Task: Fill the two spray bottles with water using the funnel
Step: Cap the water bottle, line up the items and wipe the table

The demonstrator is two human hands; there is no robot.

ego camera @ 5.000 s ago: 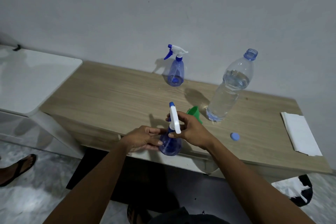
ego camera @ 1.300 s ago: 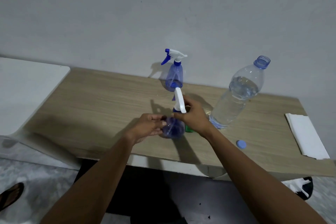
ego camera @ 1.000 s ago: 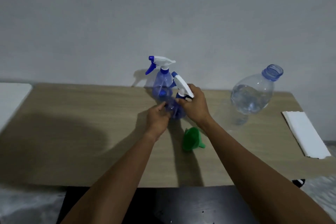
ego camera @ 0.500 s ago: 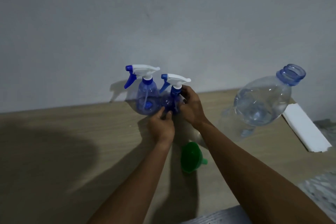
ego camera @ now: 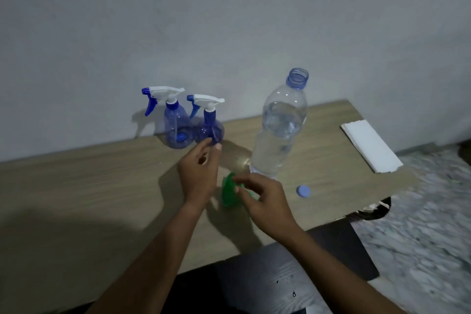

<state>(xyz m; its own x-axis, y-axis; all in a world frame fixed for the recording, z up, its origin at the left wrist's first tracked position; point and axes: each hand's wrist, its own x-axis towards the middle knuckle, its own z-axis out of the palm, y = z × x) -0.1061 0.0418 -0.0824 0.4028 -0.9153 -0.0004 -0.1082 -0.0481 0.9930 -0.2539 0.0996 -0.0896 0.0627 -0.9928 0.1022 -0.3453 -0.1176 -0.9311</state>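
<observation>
1. Against the wall [ego camera: 229, 20], at the back of the wooden table [ego camera: 89, 186]: 2 blue see-through spray bottles, upright, touching or nearly touching each other.
 - left spray bottle [ego camera: 175, 127]: white trigger head screwed on, blue nozzle pointing to the left of the view.
 - right spray bottle [ego camera: 209, 130]: same build, head on, nozzle also pointing left. How much water either one holds cannot be told.
2. Water bottle [ego camera: 279, 132]: large, clear plastic, upright on the table to the right of the spray bottles and apart from them. Neck open, mostly full of water.
3. Cap [ego camera: 303, 190]: small, round, blue, lying flat on the table near the foot of the water bottle, on its front right side.
4. Funnel [ego camera: 228, 192]: green plastic, in front of the spray bottles and between the 2 hands, wide mouth turned to the left. Blurred; whether it rests on the table or is lifted cannot be told.
5. Left hand [ego camera: 200, 176]: over the table just in front of the right spray bottle, fingers loosely curved, holding nothing; fingertips close to the bottle's base.
6. Right hand [ego camera: 266, 201]: fingers and thumb pinching the funnel from its right side.
7. Folded white paper [ego camera: 369, 144]: flat at the right end of the table, well apart from the bottles.
8. Dark panel [ego camera: 293, 270]: below the table's front edge.
9. Floor [ego camera: 420, 224]: mottled grey, lower right.
</observation>
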